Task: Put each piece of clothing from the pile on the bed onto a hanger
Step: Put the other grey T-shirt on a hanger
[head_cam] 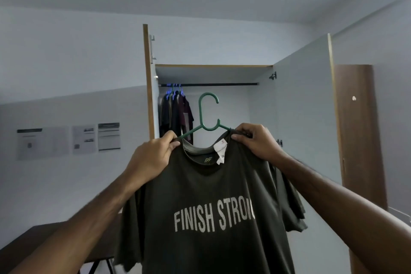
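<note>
1. We see pale walls, an open white wardrobe point(300, 104), hung dark garments point(175, 113) on its black rail point(222, 84).
2. Dark wooden table point(33, 238), lower left.
3. Our left hand point(151, 158) and right hand point(255, 142) pinch the dark olive printed T-shirt point(200, 218) shoulders over a green plastic hanger point(205, 113), blocking the wardrobe.

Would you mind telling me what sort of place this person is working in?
Most likely a bedroom, or a dorm or rented room. An open wardrobe holds a clothes rail with dark shirts on hangers, printed notices are stuck on the wall, and a dark table stands at lower left.
</note>
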